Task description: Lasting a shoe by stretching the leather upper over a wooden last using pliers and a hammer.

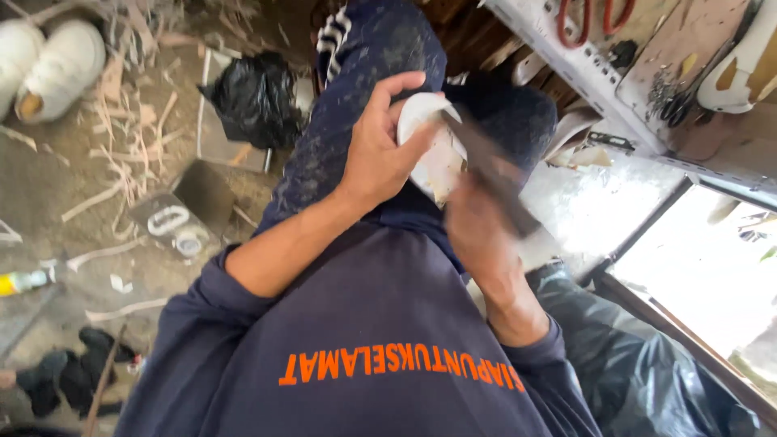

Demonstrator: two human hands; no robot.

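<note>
head view: right hand (477, 222) blurred; its dark tool (494, 174) indistinct.

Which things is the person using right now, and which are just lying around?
In use:
left hand holding the pale carved piece;
right hand moving a dark blade, blurred.

Lying about:
black plastic bag;
wood shavings;
white shoes;
small bottle.
</note>
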